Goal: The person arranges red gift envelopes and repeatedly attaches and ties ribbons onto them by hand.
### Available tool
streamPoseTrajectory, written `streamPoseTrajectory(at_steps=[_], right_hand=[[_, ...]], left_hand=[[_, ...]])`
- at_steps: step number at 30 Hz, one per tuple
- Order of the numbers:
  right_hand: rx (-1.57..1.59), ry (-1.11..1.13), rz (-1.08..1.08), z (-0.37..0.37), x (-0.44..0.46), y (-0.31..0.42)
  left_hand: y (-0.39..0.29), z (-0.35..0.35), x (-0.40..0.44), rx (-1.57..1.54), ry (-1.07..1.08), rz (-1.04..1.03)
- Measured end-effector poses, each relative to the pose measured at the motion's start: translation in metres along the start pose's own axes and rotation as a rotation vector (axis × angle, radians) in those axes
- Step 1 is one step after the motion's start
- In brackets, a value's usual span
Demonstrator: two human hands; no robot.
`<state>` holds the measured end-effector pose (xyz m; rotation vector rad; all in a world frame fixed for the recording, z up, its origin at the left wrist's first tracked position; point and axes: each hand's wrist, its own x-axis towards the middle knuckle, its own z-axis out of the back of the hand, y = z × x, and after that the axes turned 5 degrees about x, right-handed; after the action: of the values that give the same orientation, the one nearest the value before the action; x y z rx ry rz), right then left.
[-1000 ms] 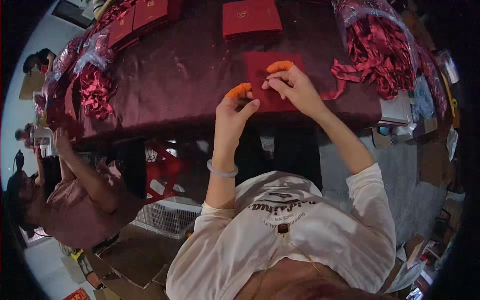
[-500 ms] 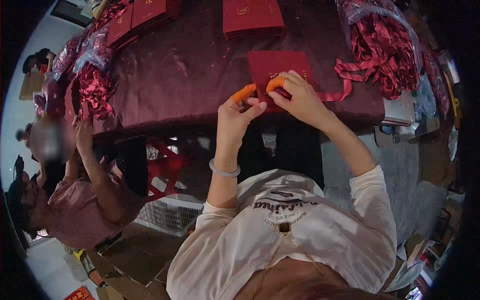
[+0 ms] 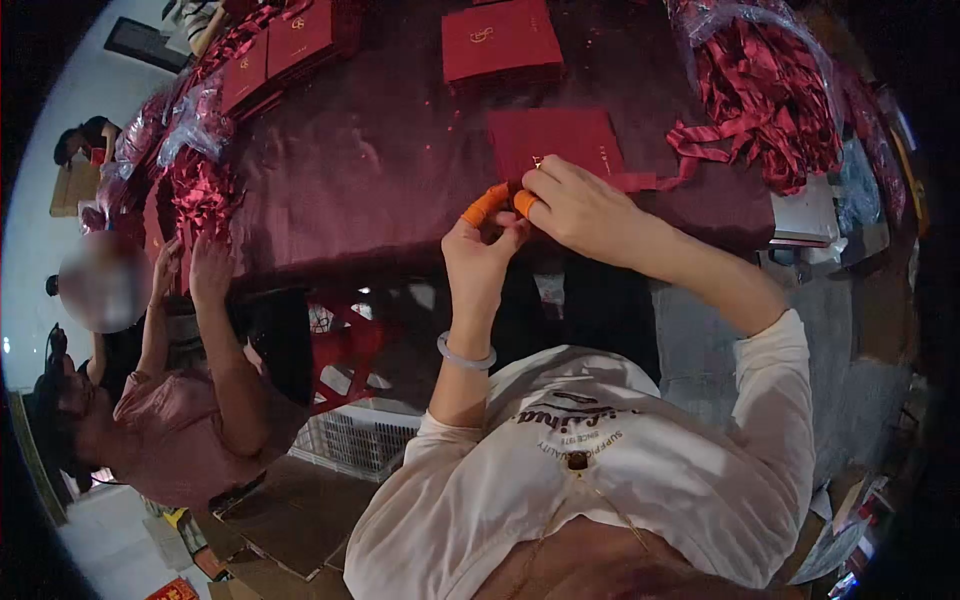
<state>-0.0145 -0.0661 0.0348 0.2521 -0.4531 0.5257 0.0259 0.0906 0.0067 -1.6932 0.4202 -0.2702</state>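
Note:
A flat red packet with gold print [image 3: 555, 135] lies at the near edge of the table, in front of me. At its near left corner my left hand [image 3: 480, 250] is closed in a pinch, an orange cover on its index finger. My right hand [image 3: 580, 210], also with an orange finger cover, is closed close beside it and hides part of the packet. What the fingertips hold is hidden. A red ribbon [image 3: 645, 182] runs from beside my right hand towards a heap of red ribbons [image 3: 765, 110] in clear plastic.
A stack of red packets [image 3: 500, 45] stands farther back on the dark red tablecloth [image 3: 350, 150]. More packets [image 3: 285, 50] and bagged ribbons [image 3: 200, 190] lie left. A co-worker in pink [image 3: 190, 430] sits there, near a white basket [image 3: 360, 440].
My hands have come closer together, and my right hand has turned over with its back more upward. The co-worker's hands have also moved at the table edge.

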Motion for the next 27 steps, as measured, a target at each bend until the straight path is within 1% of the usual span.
streamPoseTrajectory(at_steps=[2, 4, 5, 7, 8, 10, 11, 12, 14, 15, 16, 17, 18, 19, 21, 22, 24, 26, 27], right_hand=[[0.002, -0.017, -0.002, -0.003, -0.001, 0.000], [0.151, -0.044, -0.239, -0.006, 0.001, 0.001], [0.143, 0.012, -0.220, -0.001, 0.000, 0.001], [0.325, -0.063, -0.349, -0.013, 0.000, -0.004], [0.343, -0.028, -0.356, -0.014, 0.001, -0.007], [0.325, -0.052, -0.246, -0.011, 0.003, -0.007], [0.246, -0.052, -0.145, -0.008, 0.001, -0.006], [0.254, -0.062, -0.111, -0.006, 0.001, -0.009], [0.113, 0.049, 0.079, -0.002, 0.001, -0.015], [0.059, 0.065, 0.133, -0.002, 0.003, -0.016], [0.057, 0.061, 0.143, -0.002, 0.005, -0.018], [0.034, 0.064, 0.199, 0.000, 0.006, -0.019], [0.010, 0.066, 0.251, 0.002, 0.007, -0.019], [0.005, 0.060, 0.255, 0.001, 0.008, -0.020], [0.149, 0.100, 0.044, -0.006, 0.008, -0.021], [0.145, 0.097, 0.049, -0.007, 0.009, -0.020], [0.333, 0.133, -0.289, -0.010, 0.010, -0.016], [0.374, 0.140, -0.312, -0.011, 0.010, -0.021], [0.374, 0.108, -0.263, -0.007, 0.013, -0.021]], left_hand=[[0.001, -0.001, 0.000, 0.051, -0.008, -0.047], [0.001, -0.003, -0.001, 0.136, -0.051, -0.018], [0.009, -0.001, 0.001, 0.182, -0.035, -0.084], [0.006, -0.004, 0.001, 0.253, -0.066, -0.094], [0.012, 0.000, 0.003, 0.126, -0.056, -0.024], [0.007, 0.002, 0.005, 0.171, -0.061, -0.019], [0.010, 0.004, 0.007, 0.117, -0.048, -0.021], [0.008, 0.004, 0.008, 0.118, -0.045, 0.002], [0.008, 0.002, 0.008, 0.069, -0.029, 0.024], [0.009, 0.003, 0.009, 0.068, -0.041, 0.011], [0.011, 0.004, 0.010, 0.118, -0.032, -0.004], [0.013, 0.004, 0.011, 0.168, -0.019, -0.018], [0.012, 0.005, 0.010, 0.181, -0.014, -0.003], [0.013, 0.005, 0.011, 0.183, -0.014, -0.011], [0.015, 0.003, 0.010, 0.311, -0.053, -0.087], [0.014, 0.002, 0.010, 0.348, -0.061, -0.079], [0.016, 0.001, 0.011, 0.340, -0.051, -0.126], [0.018, 0.002, 0.011, 0.333, -0.047, -0.167], [0.013, 0.001, 0.011, 0.263, -0.040, -0.124]])
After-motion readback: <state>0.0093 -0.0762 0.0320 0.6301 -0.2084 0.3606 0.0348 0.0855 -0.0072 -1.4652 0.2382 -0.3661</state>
